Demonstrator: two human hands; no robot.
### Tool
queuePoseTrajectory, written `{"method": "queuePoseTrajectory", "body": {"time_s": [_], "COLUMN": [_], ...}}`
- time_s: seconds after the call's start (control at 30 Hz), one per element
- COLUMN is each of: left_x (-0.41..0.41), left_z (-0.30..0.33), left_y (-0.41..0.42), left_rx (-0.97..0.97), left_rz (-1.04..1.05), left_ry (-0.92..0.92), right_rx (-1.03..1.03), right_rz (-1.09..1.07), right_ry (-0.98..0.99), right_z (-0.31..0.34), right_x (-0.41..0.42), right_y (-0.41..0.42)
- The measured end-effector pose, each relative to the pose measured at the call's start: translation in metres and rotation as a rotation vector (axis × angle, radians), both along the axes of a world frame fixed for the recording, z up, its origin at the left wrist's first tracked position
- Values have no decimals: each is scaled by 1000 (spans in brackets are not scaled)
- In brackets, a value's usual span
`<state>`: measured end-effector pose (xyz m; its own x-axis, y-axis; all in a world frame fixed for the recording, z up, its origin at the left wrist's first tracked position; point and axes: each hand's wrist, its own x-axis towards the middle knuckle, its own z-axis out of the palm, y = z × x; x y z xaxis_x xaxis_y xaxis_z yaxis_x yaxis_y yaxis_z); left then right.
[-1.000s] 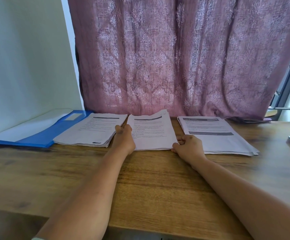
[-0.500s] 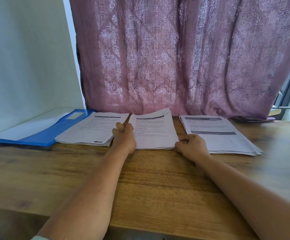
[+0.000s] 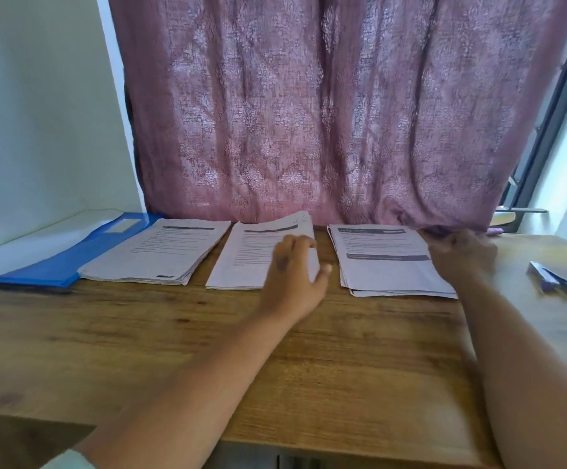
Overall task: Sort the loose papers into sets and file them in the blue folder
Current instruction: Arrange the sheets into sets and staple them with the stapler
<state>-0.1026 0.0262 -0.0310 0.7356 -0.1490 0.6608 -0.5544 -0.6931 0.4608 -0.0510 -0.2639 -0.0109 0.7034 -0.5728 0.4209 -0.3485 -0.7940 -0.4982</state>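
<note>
Nearest you, the wooden desk (image 3: 309, 367) runs from your forearms out to the papers. Your left hand (image 3: 292, 279) reaches over the right side of the middle stack of papers (image 3: 244, 262), fingers spread loosely and thumb out to the right; it lies on or just above the sheets, and the blur keeps you from telling whether it has hold of any. Your right hand (image 3: 461, 255) sits at the far right edge of the right stack of papers (image 3: 383, 262), blurred too; its fingers look bent toward the stack's edge, but you cannot tell if they grip a sheet.

A dark pen-like object (image 3: 551, 282) lies to the right, apart from the papers. On the left, the left stack of papers (image 3: 160, 252) overlaps the right edge of the blue folder (image 3: 48, 269), which lies open and flat at the desk's left end.

The three stacks sit side by side in a row, with narrow strips of wood between them. Behind them hangs a mauve patterned curtain (image 3: 309, 113), its hem touching the desk, with a pale wall (image 3: 38, 113) to the left and a dark window frame (image 3: 559, 106) at the right.
</note>
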Motion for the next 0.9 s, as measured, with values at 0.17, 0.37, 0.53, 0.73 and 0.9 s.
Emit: {"method": "queuePoseTrajectory", "body": {"time_s": [0.17, 0.37, 0.53, 0.73, 0.9], "left_x": [-14, 31, 58, 72, 54], "left_z": [-20, -14, -14, -21, -8], "left_y": [-54, -93, -112, -109, -106], "left_rx": [351, 268, 227, -2, -305], "left_rz": [-149, 78, 201, 81, -44], "left_ry": [399, 619, 644, 663, 637], "right_rx": [111, 247, 206, 178, 198], "right_rz": [-36, 20, 66, 48, 141], "right_ry": [431, 393, 447, 362, 245], "right_z": [-25, -11, -1, 5, 19], "right_x": [4, 2, 1, -2, -17], "right_y": [-5, -9, -15, -14, -7]}}
